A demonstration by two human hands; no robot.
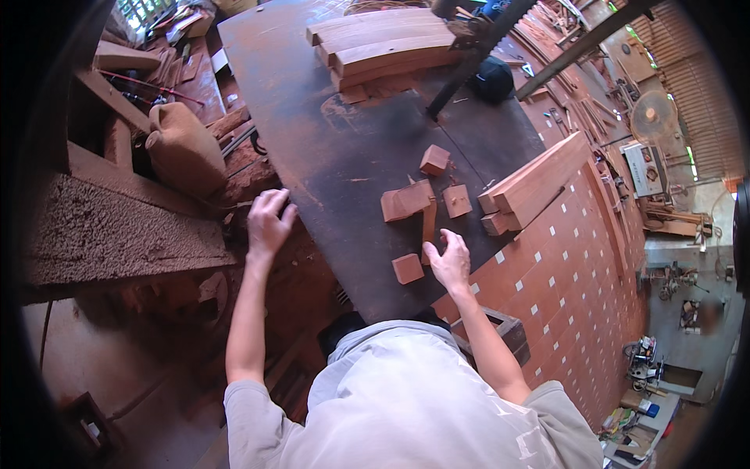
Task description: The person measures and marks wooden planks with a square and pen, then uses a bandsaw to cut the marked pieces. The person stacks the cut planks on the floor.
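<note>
Just left of the nearer right hand [451,260], half-open, grip unclear, the wooden strip [429,223] is aimed toward the tabletop [336,227]'s far edge; the left hand [269,225] is curled loosely, seemingly empty.

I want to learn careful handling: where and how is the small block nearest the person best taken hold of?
Probably by its near and far sides, from above: the block is boxy and uncovered, and a wood strip is close on its right.

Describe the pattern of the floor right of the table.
The floor is reddish with small white squares, seen in the head view.
</note>
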